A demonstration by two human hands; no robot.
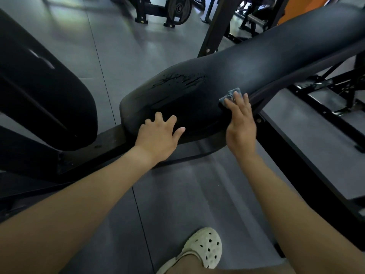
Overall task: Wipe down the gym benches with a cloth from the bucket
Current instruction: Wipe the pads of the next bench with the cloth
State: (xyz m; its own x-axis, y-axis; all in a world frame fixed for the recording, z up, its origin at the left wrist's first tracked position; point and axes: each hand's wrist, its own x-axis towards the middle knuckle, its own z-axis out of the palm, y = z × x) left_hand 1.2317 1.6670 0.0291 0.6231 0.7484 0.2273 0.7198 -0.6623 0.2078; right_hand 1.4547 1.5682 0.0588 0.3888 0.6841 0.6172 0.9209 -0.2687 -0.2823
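Blue-grey folded cloth [230,95] sits pressed flat under the right hand [240,123] against the near side edge of the long black padded vinyl bench [256,62], so we're mid-wipe, I'd say. Left hand [158,135] is empty, fingers spread, braced on the pad's near end. Bench runs lower-left to upper-right, wet streaks [181,80] near the close end, so the next stroke probably follows that axis toward the dry far end.

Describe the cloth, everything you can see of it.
The cloth is a small, blue-grey rag, bunched and soft-looking, mostly hidden under the right hand. That hand's flat fingers press it against the near side edge of the black padded bench. Only its crumpled far corners show. Wet streaks lie on the pad to its left.
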